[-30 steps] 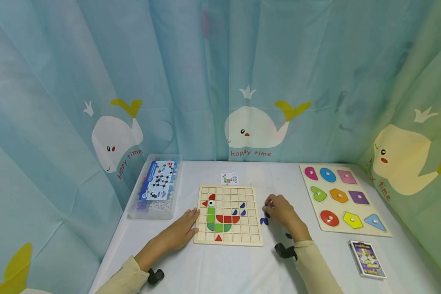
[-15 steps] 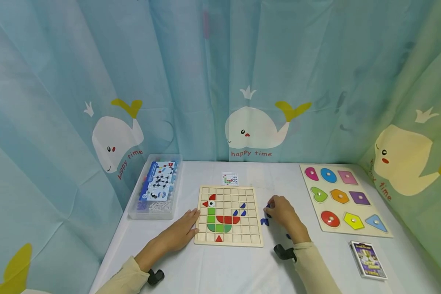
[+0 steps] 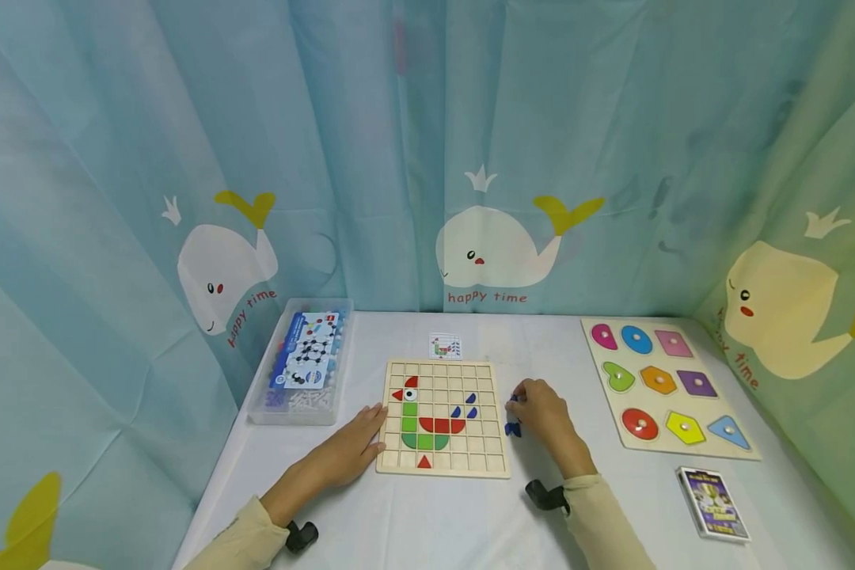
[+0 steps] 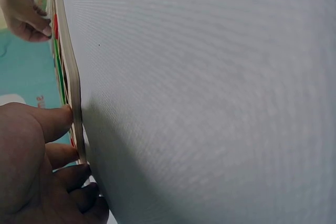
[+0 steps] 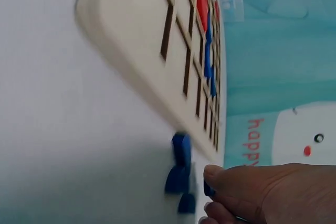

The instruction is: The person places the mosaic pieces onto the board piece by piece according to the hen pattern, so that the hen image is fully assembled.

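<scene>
A wooden grid board (image 3: 480, 463) lies mid-table, its red, green and blue pieces forming a bird with a round eye piece (image 3: 410, 394). My left hand (image 3: 352, 447) rests along the board's left edge, thumb and fingertips touching its side in the left wrist view. Just off the board's right edge, my right hand (image 3: 545, 408) pinches a small blue piece (image 5: 209, 188) between thumb and fingers. Several loose blue pieces (image 5: 181, 153) lie on the cloth below that hand, beside the board. One red triangle (image 3: 423, 461) sits in the board's bottom row.
Behind the board lies a small pattern card (image 3: 445, 346) with a similar bird. A clear plastic case (image 3: 301, 364) of small parts stands at the left. On the right are a shape puzzle board (image 3: 606, 423) with knobbed pieces and a card box (image 3: 712, 504).
My right hand has shifted slightly left toward the board. Its forearm now covers the spot where one loose blue piece showed. The left hand stays at the board's edge.
</scene>
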`<move>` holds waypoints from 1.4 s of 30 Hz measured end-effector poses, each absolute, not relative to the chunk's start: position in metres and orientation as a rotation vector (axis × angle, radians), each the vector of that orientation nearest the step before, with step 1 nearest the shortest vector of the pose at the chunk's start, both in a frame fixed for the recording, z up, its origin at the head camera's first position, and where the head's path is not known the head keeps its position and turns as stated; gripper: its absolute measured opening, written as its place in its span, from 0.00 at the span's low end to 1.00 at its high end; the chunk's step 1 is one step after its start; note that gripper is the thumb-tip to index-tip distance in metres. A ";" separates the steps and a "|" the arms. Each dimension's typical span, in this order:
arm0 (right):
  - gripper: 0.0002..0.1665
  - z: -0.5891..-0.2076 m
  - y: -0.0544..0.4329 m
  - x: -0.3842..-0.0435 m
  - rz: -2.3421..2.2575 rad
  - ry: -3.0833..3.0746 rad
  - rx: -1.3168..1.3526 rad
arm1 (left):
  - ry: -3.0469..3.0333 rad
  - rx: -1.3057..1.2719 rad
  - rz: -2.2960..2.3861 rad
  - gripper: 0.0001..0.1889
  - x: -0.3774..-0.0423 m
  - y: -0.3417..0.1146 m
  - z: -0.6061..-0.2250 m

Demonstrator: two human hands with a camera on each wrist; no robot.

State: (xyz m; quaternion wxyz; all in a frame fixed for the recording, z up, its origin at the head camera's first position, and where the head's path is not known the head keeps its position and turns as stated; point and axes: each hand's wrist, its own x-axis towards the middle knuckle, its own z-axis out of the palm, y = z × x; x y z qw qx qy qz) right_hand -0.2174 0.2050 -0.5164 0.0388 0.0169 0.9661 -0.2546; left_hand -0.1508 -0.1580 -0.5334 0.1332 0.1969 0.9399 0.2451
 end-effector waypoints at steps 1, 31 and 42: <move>0.16 -0.515 0.203 -0.216 -0.784 2.968 0.045 | 2.726 0.573 0.712 0.34 -0.151 -0.158 -0.533; 0.10 -0.515 0.154 -0.182 -0.835 2.891 -0.214 | 2.731 0.583 0.717 0.34 -0.151 -0.157 -0.535; 0.05 -0.514 0.151 -0.178 -0.745 2.985 -0.268 | 2.733 0.580 0.721 0.33 -0.150 -0.157 -0.533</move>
